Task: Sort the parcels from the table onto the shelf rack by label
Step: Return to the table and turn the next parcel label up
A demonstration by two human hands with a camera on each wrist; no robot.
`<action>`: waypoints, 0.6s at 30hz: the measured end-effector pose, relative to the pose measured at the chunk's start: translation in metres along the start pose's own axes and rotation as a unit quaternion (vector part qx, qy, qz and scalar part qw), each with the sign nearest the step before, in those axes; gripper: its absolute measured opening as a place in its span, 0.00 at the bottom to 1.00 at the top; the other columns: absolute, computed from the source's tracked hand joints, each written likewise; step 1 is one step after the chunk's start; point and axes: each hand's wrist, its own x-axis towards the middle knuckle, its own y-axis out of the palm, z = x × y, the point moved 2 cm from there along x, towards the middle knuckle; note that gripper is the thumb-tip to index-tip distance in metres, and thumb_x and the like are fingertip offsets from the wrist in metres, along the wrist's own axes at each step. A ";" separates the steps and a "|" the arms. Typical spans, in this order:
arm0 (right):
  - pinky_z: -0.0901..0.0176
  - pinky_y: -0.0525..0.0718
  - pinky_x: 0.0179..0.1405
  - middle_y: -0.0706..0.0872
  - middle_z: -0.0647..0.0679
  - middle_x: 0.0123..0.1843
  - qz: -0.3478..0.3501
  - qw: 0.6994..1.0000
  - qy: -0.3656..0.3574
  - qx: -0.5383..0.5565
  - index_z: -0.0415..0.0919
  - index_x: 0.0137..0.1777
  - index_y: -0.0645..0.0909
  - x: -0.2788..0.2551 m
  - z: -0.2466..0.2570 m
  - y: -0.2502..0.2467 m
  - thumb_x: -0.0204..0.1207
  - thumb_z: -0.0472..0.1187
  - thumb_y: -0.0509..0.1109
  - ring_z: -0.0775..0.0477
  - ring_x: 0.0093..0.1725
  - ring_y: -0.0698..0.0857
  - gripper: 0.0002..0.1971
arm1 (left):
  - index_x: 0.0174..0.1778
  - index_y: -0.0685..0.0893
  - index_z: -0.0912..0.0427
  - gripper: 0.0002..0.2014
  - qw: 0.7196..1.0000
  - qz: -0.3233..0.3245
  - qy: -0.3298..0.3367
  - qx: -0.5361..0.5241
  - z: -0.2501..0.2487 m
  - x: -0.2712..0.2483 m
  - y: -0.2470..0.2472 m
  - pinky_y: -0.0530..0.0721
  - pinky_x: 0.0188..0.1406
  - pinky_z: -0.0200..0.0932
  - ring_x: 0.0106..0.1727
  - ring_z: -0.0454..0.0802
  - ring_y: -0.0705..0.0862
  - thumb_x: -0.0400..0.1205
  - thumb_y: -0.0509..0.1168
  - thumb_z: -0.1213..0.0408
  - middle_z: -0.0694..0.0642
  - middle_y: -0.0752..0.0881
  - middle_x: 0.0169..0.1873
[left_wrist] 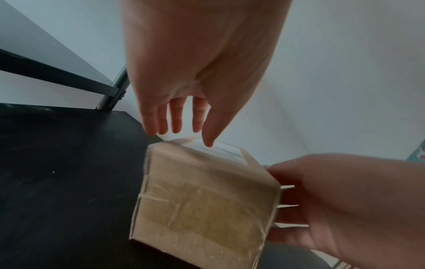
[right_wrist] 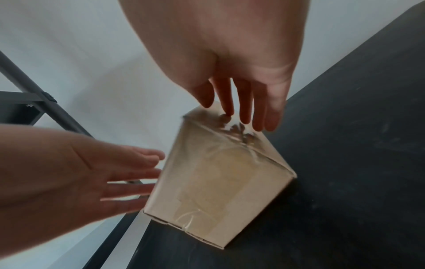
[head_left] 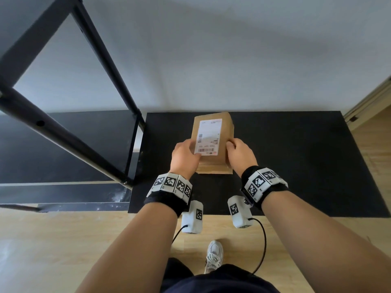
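A brown cardboard parcel (head_left: 213, 144) stands on the black surface (head_left: 296, 157), toward the surface's far edge and near the white wall (head_left: 211, 49), with its white shipping label (head_left: 208, 136) facing up. The label carries barcodes and small print too blurred to read, and clear tape runs over the parcel's near face. Both hands are at the parcel's near end, one on each side. The left hand (head_left: 184, 155) lies against the parcel's left side with its thumb on the label's near left corner; the left wrist view shows its fingers (left_wrist: 177, 116) straight and spread, reaching down past the parcel's far left edge, so it is open rather than clasped. The right hand (head_left: 240, 155) rests against the parcel's right side; the right wrist view shows its fingers (right_wrist: 243, 102) extended, tips touching the taped upper edge of the parcel, likewise open. Whether the parcel's base is fully flat on the surface or slightly lifted cannot be told. Left of the parcel, just beside the surface's left edge, stands the black metal shelf rack (head_left: 69, 132), its dark lower shelf lying level with the surface. Both wrists wear black bands with white coded marker tiles (head_left: 172, 183). Nearer than the surface lies light wooden floor (head_left: 63, 240), where a white sneaker (head_left: 214, 254) shows.
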 end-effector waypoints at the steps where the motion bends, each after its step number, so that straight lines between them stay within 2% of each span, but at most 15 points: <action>1: 0.50 0.78 0.60 0.84 0.38 0.67 0.003 1.000 0.009 0.002 0.38 0.73 0.76 -0.001 -0.002 -0.002 0.87 0.48 0.55 0.38 0.64 0.82 0.21 | 0.79 0.75 0.57 0.27 1.000 0.015 -0.006 0.011 0.002 0.000 0.002 0.82 0.64 0.46 0.70 0.56 0.80 0.82 0.69 0.65 0.57 0.77 0.73; 3: 0.55 0.76 0.54 0.85 0.41 0.66 0.016 1.000 0.018 -0.006 0.37 0.72 0.76 -0.004 -0.006 -0.003 0.87 0.51 0.55 0.39 0.64 0.83 0.23 | 0.80 0.71 0.58 0.28 0.999 0.043 -0.022 0.016 0.004 -0.001 0.007 0.79 0.64 0.47 0.70 0.56 0.80 0.83 0.68 0.64 0.58 0.77 0.73; 5: 0.56 0.76 0.52 0.85 0.43 0.67 0.037 0.999 0.019 -0.019 0.38 0.73 0.76 -0.006 -0.011 -0.002 0.86 0.52 0.58 0.41 0.64 0.84 0.23 | 0.78 0.72 0.59 0.26 0.998 0.051 -0.023 0.013 0.004 -0.001 0.010 0.81 0.63 0.47 0.68 0.56 0.82 0.83 0.67 0.64 0.58 0.81 0.71; 7: 0.53 0.81 0.55 0.85 0.43 0.68 0.054 0.998 0.021 -0.024 0.38 0.73 0.75 -0.007 -0.015 0.001 0.83 0.53 0.63 0.42 0.63 0.85 0.24 | 0.77 0.74 0.60 0.24 0.998 0.049 -0.027 0.004 0.004 -0.001 0.012 0.82 0.59 0.45 0.67 0.55 0.84 0.84 0.67 0.63 0.57 0.84 0.67; 9: 0.49 0.84 0.58 0.84 0.43 0.68 0.059 0.998 0.032 -0.021 0.38 0.74 0.72 -0.006 -0.018 0.004 0.80 0.54 0.67 0.41 0.63 0.85 0.27 | 0.80 0.71 0.60 0.26 0.998 0.044 -0.050 0.000 0.005 -0.002 0.012 0.82 0.54 0.43 0.64 0.54 0.85 0.85 0.65 0.62 0.57 0.86 0.64; 12: 0.47 0.84 0.60 0.83 0.43 0.70 0.072 0.997 0.033 -0.023 0.39 0.75 0.70 -0.004 -0.015 0.003 0.80 0.52 0.68 0.41 0.64 0.84 0.28 | 0.84 0.66 0.60 0.31 0.996 0.039 -0.077 -0.017 0.010 -0.001 0.012 0.86 0.60 0.50 0.60 0.55 0.88 0.85 0.66 0.60 0.58 0.87 0.61; 14: 0.49 0.82 0.61 0.82 0.43 0.71 0.090 0.995 0.021 -0.032 0.41 0.77 0.69 -0.001 -0.008 0.001 0.81 0.48 0.68 0.41 0.66 0.83 0.27 | 0.84 0.64 0.59 0.31 0.997 0.016 -0.078 -0.015 0.013 -0.002 0.010 0.84 0.62 0.49 0.64 0.56 0.85 0.85 0.66 0.61 0.59 0.83 0.67; 16: 0.51 0.80 0.62 0.81 0.44 0.73 0.118 0.991 0.004 -0.054 0.42 0.79 0.67 0.003 0.000 0.000 0.82 0.44 0.67 0.41 0.68 0.82 0.26 | 0.83 0.66 0.58 0.30 0.998 -0.036 -0.056 0.013 0.012 -0.003 0.004 0.81 0.61 0.46 0.71 0.57 0.80 0.84 0.66 0.64 0.60 0.76 0.73; 18: 0.49 0.78 0.65 0.79 0.43 0.75 0.147 0.985 -0.016 -0.090 0.43 0.82 0.64 0.006 0.009 0.000 0.83 0.40 0.64 0.41 0.70 0.81 0.27 | 0.83 0.65 0.56 0.31 0.995 -0.075 -0.029 0.052 0.010 -0.003 -0.003 0.75 0.71 0.50 0.80 0.59 0.69 0.84 0.66 0.65 0.59 0.69 0.80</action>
